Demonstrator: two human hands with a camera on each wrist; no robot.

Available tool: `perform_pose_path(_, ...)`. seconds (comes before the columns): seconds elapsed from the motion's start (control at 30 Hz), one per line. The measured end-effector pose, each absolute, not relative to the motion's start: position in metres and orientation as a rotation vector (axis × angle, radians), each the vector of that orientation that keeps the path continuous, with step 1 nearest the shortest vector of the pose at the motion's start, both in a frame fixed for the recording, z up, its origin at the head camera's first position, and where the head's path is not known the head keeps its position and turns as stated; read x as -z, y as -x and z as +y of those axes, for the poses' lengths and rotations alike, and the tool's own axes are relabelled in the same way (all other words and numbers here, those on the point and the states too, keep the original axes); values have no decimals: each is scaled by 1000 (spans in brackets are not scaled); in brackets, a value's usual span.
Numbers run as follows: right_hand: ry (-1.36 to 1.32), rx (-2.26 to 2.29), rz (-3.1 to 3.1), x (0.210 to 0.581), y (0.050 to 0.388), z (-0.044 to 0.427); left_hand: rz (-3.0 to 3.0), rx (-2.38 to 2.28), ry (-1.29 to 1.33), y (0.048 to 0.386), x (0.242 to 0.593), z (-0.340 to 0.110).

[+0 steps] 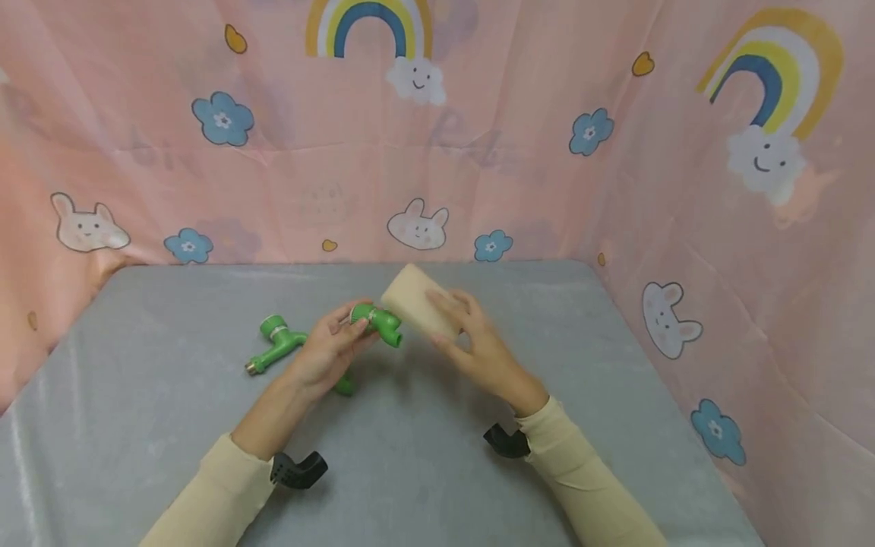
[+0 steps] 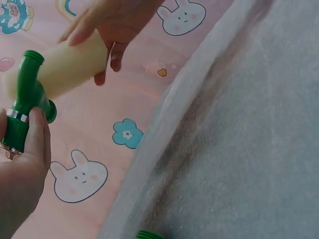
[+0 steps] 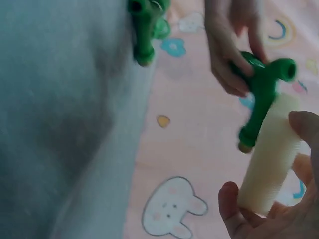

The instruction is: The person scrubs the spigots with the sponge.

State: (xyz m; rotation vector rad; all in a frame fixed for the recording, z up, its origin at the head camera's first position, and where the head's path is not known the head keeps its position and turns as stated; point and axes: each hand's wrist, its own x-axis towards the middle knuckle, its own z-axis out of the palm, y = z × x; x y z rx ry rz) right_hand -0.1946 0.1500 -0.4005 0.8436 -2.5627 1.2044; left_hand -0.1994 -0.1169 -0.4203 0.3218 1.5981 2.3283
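Note:
My left hand (image 1: 328, 346) holds a green tap (image 1: 379, 320) above the table, with the fingers around its body and the spout pointing right and down. In the left wrist view the tap (image 2: 30, 94) shows a silvery band. A cream sponge (image 1: 417, 300) is gripped by my right hand (image 1: 472, 342), the thumb on one side and the fingers on the other. The sponge (image 3: 269, 157) overlaps the tap (image 3: 264, 87) in the right wrist view; whether they touch I cannot tell. A second green tap (image 1: 276, 346) lies on the table behind my left hand, which partly hides it.
A grey cloth covers the table (image 1: 410, 471). Pink printed curtains (image 1: 287, 182) hang along its back and right side. Black curved pieces stick out at the left sleeve (image 1: 225, 479) and the right sleeve (image 1: 574, 463).

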Motion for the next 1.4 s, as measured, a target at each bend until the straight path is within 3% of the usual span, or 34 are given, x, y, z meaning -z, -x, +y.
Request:
perform_pose_path(0.47, -588, -1184, -2606, 408, 209, 163, 1416, -2395, -246, 197, 416, -116)
perform_pose_path(0.9, -892, -1137, -2480, 396, 187, 141, 1291, -2456, -187, 199, 420, -115)
perform_pose_path(1.23, -677, -1082, -2590, 404, 199, 151, 1140, -2512, -138, 198, 416, -118)
perform_pose_path(1.4, -824, -1219, -2503, 394, 188, 147, 1135, -2510, -144, 199, 418, -118)
